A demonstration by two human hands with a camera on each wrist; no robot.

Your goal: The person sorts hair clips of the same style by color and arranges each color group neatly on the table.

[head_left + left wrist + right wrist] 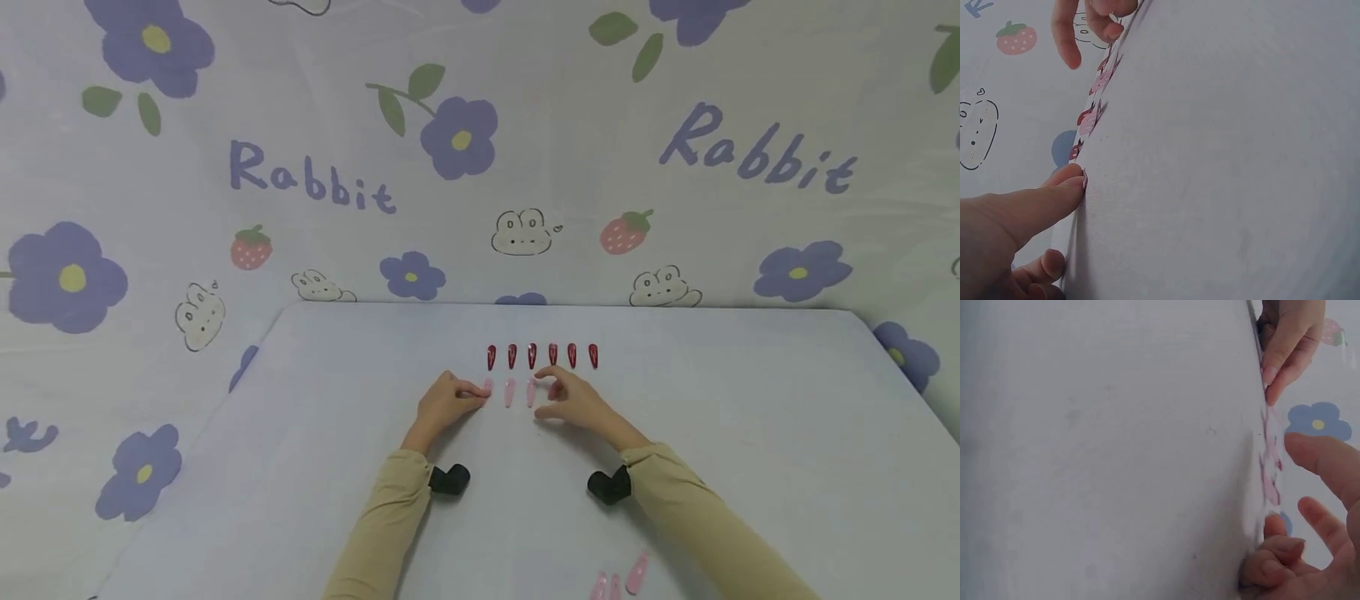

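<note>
My left hand [444, 406] pinches the leftmost pink snap hair clip [488, 386] at the table surface; its fingertips cover part of the clip. In the left wrist view, the thumb and forefinger of that hand meet on the clip's edge. A second pink clip [510, 392] and a third pink clip [531, 392] lie to the right, in line with it. Beside the third one is my right hand [581, 404], thumb and forefinger spread apart with nothing between them. The right wrist view also shows this hand's fingers separated near the pink clips.
Behind the pink clips runs a row of several red hair clips [532, 356], upright in the head view. More pink clips [637, 573] lie near the front edge, beside the right sleeve. A patterned cloth [570, 150] hangs behind the white table [750, 433].
</note>
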